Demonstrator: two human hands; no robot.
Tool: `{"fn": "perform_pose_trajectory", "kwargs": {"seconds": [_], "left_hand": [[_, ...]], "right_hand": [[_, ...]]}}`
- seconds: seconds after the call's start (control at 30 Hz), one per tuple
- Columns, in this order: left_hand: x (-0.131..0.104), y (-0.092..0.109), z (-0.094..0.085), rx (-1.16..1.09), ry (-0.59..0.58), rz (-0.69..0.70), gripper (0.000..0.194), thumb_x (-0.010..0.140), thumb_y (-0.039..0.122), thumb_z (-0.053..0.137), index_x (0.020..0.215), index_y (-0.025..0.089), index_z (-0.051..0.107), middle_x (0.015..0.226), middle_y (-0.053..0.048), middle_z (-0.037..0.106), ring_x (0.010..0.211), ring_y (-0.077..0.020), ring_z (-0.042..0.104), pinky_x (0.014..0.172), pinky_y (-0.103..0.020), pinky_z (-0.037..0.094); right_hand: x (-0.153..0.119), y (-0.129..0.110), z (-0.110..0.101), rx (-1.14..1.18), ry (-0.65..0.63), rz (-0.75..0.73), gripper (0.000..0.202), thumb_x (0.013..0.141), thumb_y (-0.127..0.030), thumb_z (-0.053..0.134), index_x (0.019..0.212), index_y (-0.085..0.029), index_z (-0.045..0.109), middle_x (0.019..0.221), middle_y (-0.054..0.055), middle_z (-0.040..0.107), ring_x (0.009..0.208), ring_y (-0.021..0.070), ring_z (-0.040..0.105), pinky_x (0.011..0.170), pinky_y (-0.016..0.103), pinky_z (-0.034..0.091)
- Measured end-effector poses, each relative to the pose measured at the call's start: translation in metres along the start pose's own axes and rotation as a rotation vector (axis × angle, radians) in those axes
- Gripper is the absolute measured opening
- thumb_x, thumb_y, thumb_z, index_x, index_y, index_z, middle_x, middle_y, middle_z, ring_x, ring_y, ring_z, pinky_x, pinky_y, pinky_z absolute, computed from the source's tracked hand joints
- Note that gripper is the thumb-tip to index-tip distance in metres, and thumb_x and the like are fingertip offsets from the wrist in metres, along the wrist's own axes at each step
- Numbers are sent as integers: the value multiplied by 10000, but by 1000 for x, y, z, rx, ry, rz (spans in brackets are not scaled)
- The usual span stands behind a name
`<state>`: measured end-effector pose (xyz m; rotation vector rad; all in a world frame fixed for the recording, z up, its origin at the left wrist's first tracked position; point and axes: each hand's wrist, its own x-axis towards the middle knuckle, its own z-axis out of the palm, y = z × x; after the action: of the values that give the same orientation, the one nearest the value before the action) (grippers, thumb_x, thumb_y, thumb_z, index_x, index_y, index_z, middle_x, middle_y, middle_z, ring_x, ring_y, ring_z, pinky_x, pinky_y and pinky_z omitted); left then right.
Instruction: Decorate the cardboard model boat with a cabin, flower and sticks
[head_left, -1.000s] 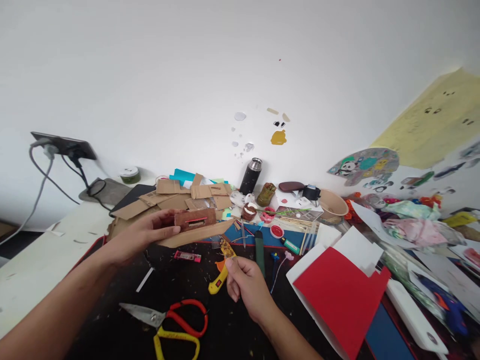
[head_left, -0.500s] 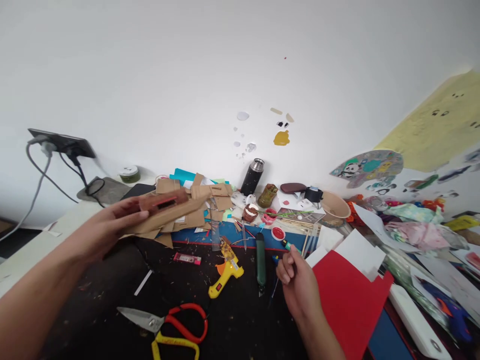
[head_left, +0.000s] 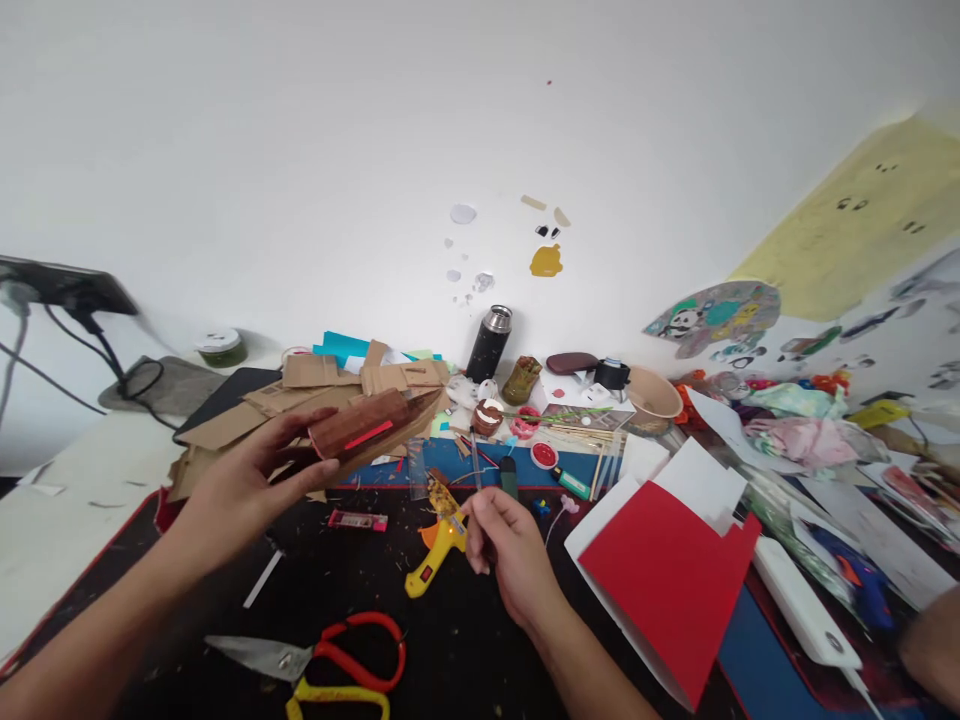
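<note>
My left hand [head_left: 251, 475] grips a reddish-brown cardboard piece [head_left: 360, 425] above the cardboard scraps, thumb along its lower side. The piece tapers at its right end and has a bright red strip on its side. My right hand [head_left: 510, 550] is closed with fingertips pinched, just right of the yellow glue gun [head_left: 435, 560]. Whatever may lie between those fingertips is hidden. A dark green utility knife [head_left: 509, 477] lies partly behind this hand. In front, on the black mat, are scissors [head_left: 322, 655] with one red and one yellow handle.
Cardboard scraps [head_left: 217, 430] pile up at the back left. Red paper [head_left: 667, 580] lies over white sheets at right. A black flask [head_left: 491, 345] stands by the wall near a jar of red paint [head_left: 544, 455]. A small pink packet [head_left: 358, 521] lies on the mat.
My right hand has moved left, from beside the utility knife to the glue gun. The brown piece has turned in my left hand, bringing its red strip into plain view. The camera view has shifted.
</note>
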<state>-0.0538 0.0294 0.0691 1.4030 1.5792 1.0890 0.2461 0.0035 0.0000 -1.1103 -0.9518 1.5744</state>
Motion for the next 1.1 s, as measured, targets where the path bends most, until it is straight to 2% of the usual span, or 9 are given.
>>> {"fn": "perform_pose_trajectory", "kwargs": {"seconds": [0.17,0.3,0.4,0.5,0.63,0.83,0.9,0.97,1.1], "left_hand": [[-17,-13,24,27,64,67,784,800,808,849,1401,335,680,1477,-107,791,1287,-440,779,1117,-538,640],[-26,-16,43,-166,22,-27,825,768,821,874,1384,313,666,1519,-119,775,1334,-451,764,990,-506,711],[-32,-14,55,-296,24,-72,802,775,794,889,1355,297,647,1492,-133,789,1358,-445,751,997,-502,713],[-39,-15,66,-359,26,-93,795,769,770,913,1341,305,617,1441,-132,799,1316,-424,774,1028,-503,703],[-48,-23,78,-365,22,-107,773,761,754,924,1311,318,599,1442,-128,771,1257,-419,795,985,-520,715],[-58,-35,70,-469,-56,-32,713,812,791,884,1313,317,702,1474,-117,776,1386,-438,724,1134,-549,652],[-54,-34,64,-541,-19,-85,695,837,826,840,1283,301,749,1433,-122,801,1389,-451,713,1113,-552,654],[-46,-31,60,-635,-29,-200,685,811,777,896,1269,279,784,1405,-136,818,1388,-462,711,1079,-546,657],[-28,-30,58,-880,-283,-344,686,719,600,1037,1282,257,847,1442,-159,813,1477,-455,660,1183,-542,591]], "right_hand": [[11,5,11,19,-93,-3,671,855,-786,893,1145,-197,755,751,-11,703,526,135,620,439,224,362],[19,11,20,72,-120,-14,744,833,-811,895,1268,-227,738,989,56,769,706,195,758,510,251,509],[22,9,29,99,-121,-36,798,820,-837,893,1321,-240,721,1083,81,785,782,214,784,597,288,586],[23,6,38,100,-139,-51,783,843,-843,873,1327,-244,733,1095,82,797,817,222,783,662,316,612],[24,6,47,130,-125,-44,690,857,-816,883,1200,-228,770,1070,88,821,883,251,783,712,345,619],[25,5,45,307,-138,46,603,823,-756,942,1013,-197,820,979,98,854,957,301,811,848,409,652],[23,1,41,362,-152,85,600,795,-726,976,1033,-192,841,1035,108,874,1049,322,815,922,426,653],[21,-2,37,421,-179,165,646,759,-718,999,1100,-188,858,1106,110,886,1113,328,814,982,432,646],[22,7,29,501,-265,368,691,754,-736,984,1125,-164,871,1116,131,894,1050,323,839,976,429,655]]}}
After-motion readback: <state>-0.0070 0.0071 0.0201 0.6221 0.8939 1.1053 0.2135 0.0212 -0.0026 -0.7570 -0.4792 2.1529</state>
